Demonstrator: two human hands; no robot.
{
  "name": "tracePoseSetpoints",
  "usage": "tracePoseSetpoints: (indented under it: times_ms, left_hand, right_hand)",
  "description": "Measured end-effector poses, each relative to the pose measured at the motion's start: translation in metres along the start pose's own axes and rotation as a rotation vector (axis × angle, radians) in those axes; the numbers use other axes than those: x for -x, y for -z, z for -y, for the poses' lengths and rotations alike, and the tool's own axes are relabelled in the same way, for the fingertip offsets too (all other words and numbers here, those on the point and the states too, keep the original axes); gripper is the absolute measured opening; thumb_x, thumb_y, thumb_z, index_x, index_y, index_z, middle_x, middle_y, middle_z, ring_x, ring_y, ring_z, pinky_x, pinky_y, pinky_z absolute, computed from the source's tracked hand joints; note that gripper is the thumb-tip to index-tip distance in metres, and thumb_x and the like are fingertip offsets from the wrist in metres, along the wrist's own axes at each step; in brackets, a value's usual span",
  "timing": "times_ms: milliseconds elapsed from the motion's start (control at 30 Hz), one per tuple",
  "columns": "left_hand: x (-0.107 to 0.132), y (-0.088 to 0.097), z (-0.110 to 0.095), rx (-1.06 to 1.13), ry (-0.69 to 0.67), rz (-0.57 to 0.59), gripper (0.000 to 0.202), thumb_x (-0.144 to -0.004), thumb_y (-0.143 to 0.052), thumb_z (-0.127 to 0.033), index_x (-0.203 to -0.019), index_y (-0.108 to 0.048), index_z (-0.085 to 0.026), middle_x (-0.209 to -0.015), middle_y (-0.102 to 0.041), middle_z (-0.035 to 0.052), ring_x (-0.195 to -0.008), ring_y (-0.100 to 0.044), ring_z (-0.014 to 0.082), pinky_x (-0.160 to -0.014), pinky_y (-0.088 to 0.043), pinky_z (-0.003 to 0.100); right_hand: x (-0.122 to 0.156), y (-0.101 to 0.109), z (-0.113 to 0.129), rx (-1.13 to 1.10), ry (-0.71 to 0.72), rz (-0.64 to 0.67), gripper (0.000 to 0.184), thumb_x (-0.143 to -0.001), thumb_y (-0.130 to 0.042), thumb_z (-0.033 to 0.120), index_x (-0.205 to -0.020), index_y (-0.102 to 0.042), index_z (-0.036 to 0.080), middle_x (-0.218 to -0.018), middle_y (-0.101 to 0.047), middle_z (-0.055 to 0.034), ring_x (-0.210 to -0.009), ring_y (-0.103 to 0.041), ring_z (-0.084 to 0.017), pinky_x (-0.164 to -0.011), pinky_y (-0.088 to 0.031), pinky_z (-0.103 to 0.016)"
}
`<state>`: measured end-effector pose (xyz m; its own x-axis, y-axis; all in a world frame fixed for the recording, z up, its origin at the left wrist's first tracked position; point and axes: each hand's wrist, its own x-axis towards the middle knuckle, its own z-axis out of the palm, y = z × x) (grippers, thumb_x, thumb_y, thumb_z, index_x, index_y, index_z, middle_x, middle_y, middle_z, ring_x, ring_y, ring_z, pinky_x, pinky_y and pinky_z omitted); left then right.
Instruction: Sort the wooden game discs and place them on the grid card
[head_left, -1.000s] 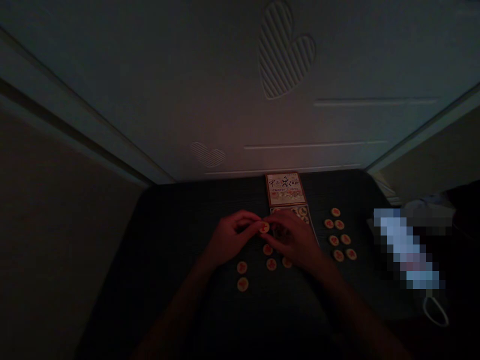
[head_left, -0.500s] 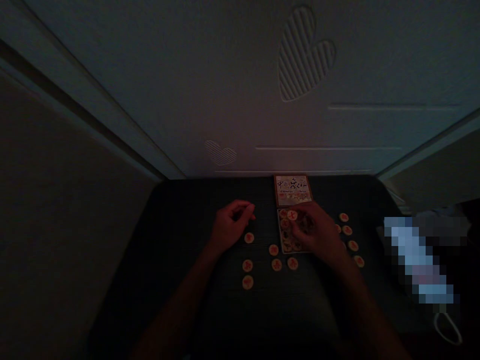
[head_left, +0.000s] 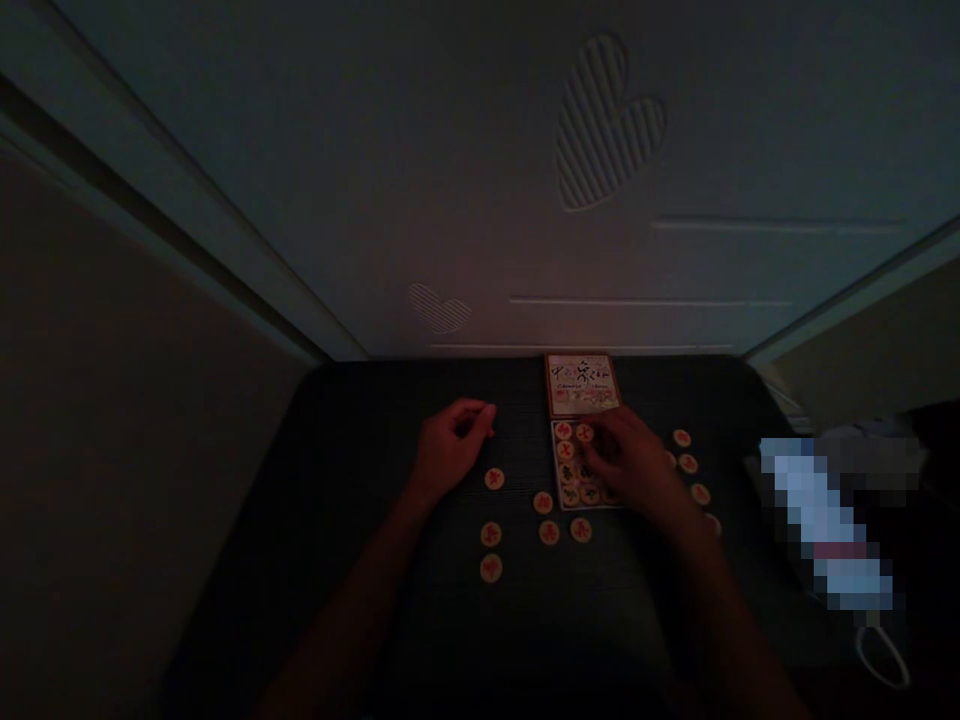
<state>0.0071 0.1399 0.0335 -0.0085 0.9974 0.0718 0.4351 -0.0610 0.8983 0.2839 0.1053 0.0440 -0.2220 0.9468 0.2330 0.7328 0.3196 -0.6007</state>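
Note:
My left hand rests on a dark table with its fingers curled loosely, and nothing shows in them. A round pale game piece with a red mark lies just to its right. My right hand reaches over an open box tray that holds several round pieces, its fingertips on a piece near the tray's top. The box lid with printed characters lies just behind the tray.
Several loose round pieces lie in front of the tray, and more pieces lie to the right of my right hand. A pale wall with heart-shaped reliefs stands behind the table. A blurred light object and a white loop lie at the right.
My hands were together over one piece a second ago. The right hand has moved to the tray with it; the left hand has drawn back to the left.

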Motion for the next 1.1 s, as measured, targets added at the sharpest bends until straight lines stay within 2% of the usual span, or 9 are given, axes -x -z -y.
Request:
tracePoseSetpoints:
  times_ms: [567,1100]
  left_hand:
    - [-0.0015,-0.001,0.0033,-0.01,-0.015,0.01,0.027,-0.09,-0.062,-0.045,-0.091,-0.071,-0.02,-0.071,-0.073,-0.0002,-0.066,-0.068,0.0155,-0.063,-0.051,0.025]
    - [-0.0008,-0.0009,0.0038,-0.02,-0.001,-0.001,0.028,-0.09,-0.062,-0.047,-0.092,-0.071,-0.02,-0.072,-0.074,0.0005,-0.068,-0.069,0.0162,-0.062,-0.051,0.025]
  right_hand:
    - [-0.0004,-0.0073,-0.0061,0.013,-0.002,-0.01,0.029,-0.089,-0.064,0.025,-0.118,-0.066,0.025,-0.11,-0.065,-0.0079,-0.102,-0.064,-0.024,-0.091,-0.054,-0.04]
    - [-0.0001,-0.0073,-0.0016,0.001,-0.026,-0.021,0.024,-0.092,-0.062,0.026,-0.116,-0.067,0.024,-0.104,-0.067,-0.0072,-0.093,-0.066,-0.022,-0.084,-0.055,-0.036]
